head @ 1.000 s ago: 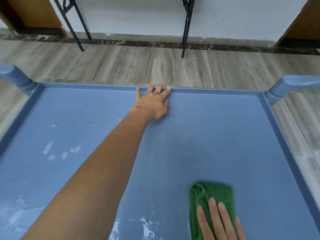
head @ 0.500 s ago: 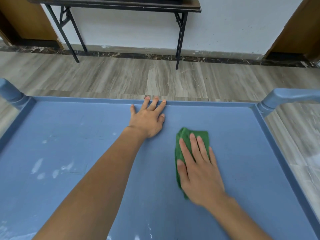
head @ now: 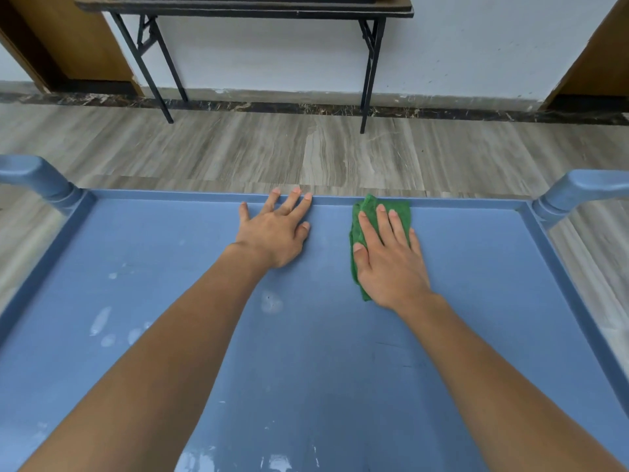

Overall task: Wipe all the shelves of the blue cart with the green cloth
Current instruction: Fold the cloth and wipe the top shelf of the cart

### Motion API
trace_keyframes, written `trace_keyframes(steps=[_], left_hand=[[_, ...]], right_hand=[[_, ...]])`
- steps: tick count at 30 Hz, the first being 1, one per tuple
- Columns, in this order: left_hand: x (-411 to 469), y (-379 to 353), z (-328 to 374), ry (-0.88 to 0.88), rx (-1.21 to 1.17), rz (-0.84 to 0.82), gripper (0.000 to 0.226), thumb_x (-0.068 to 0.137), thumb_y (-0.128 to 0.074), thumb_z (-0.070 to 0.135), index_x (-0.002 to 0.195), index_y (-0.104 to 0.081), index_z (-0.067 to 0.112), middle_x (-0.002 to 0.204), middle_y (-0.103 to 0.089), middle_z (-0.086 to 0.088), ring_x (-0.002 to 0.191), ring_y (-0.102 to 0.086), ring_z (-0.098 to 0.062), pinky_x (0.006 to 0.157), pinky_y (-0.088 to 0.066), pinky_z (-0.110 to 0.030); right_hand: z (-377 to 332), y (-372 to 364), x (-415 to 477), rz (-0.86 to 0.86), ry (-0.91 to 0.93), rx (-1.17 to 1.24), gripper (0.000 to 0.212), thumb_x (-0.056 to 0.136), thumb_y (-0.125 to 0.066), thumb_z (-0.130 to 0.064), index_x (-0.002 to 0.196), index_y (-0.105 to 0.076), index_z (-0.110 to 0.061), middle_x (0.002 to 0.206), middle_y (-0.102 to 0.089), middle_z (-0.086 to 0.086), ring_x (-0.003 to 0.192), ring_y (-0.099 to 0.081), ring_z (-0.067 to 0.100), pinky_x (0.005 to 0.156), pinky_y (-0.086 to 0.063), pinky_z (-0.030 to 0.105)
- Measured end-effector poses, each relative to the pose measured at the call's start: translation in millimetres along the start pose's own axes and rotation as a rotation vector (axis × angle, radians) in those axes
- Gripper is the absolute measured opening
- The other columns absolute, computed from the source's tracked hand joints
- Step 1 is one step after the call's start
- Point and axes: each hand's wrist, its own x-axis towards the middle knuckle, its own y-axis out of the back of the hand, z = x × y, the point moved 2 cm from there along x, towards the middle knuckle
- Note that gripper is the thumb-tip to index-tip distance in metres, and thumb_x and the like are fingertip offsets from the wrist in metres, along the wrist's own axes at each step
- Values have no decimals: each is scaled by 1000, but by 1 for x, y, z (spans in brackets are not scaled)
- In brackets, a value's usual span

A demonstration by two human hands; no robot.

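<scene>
Since a second ago we have pushed the green cloth [head: 381, 212] from near edge to far rim of the blue cart [head: 476, 335]. Pale smears remain left; lower shelves are out of view, probably undone. Our right hand [head: 388, 260] presses it flat, fingers spread; our left hand [head: 275, 233] lies open, bracing.
</scene>
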Motion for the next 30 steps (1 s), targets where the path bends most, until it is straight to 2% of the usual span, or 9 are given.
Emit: trace_keyframes(steps=[8, 12, 15, 20, 22, 24, 26, 28, 30], left_hand=[[-3, 3, 6, 28, -23, -12, 58, 106, -15, 48, 160, 2, 36, 170, 6, 15, 157, 10, -22, 118, -5, -72], [-3, 8, 6, 20, -38, -37, 57, 107, -15, 46, 161, 0, 37, 170, 6, 15, 157, 9, -22, 118, -6, -72], [-2, 7, 5, 16, -38, -28, 57, 107, -16, 46, 160, 1, 37, 170, 7, 15, 157, 11, -22, 118, -5, -72], [-3, 4, 3, 6, -56, -7, 58, 107, -18, 47, 160, 1, 37, 171, 4, 13, 157, 10, -22, 120, -12, -66], [-3, 7, 0, 0, -82, -4, 59, 106, -22, 48, 161, -2, 38, 171, 1, 13, 157, 8, -21, 121, -16, -62], [-2, 10, -4, -15, -93, -11, 60, 106, -24, 49, 161, -3, 38, 171, 0, 13, 157, 7, -19, 122, -17, -59], [-1, 13, -10, -31, -76, -22, 61, 106, -26, 50, 161, -4, 37, 171, 1, 11, 157, 5, -18, 122, -19, -58], [-1, 13, -12, -35, -57, -16, 63, 105, -29, 50, 161, -3, 36, 171, 2, 9, 157, 4, -18, 121, -20, -58], [0, 12, -12, -34, -46, 0, 66, 105, -33, 49, 161, -2, 35, 171, 2, 6, 157, 3, -19, 120, -22, -57]], right_hand=[[-17, 7, -106, -14, 90, -37, 59, 102, -20, -40, 158, -9, -24, 166, 3, 2, 153, 6, 21, 123, -8, 48], [-21, 2, -190, 122, 150, -89, 58, 99, -26, -38, 153, -33, -18, 162, -24, 8, 150, -20, 26, 115, -26, 51], [-18, -13, -242, 263, 213, -217, 54, 92, -29, -39, 135, -56, -19, 144, -52, 12, 139, -39, 29, 105, -36, 46], [-9, -21, -270, 585, 226, -532, 61, 101, -35, -33, 153, -18, -6, 162, -16, 21, 149, -17, 38, 118, -17, 45], [-13, -24, -268, 635, 255, -513, 51, 100, -35, -33, 148, -29, -16, 162, -19, 18, 150, -16, 34, 115, -21, 44], [-21, -25, -266, 593, 270, -475, 37, 93, -36, -36, 126, -49, -24, 153, -40, 16, 149, -24, 29, 108, -29, 45], [-24, -22, -264, 420, 217, -354, 40, 84, -38, -36, 119, -56, -27, 130, -65, 13, 139, -41, 28, 100, -37, 45], [-28, -13, -256, 298, 183, -219, 51, 86, -35, -37, 130, -57, -25, 133, -62, 12, 133, -46, 27, 98, -42, 49], [-34, -1, -236, 174, 182, -100, 57, 95, -28, -40, 145, -48, -21, 152, -43, 12, 142, -36, 29, 105, -35, 53]])
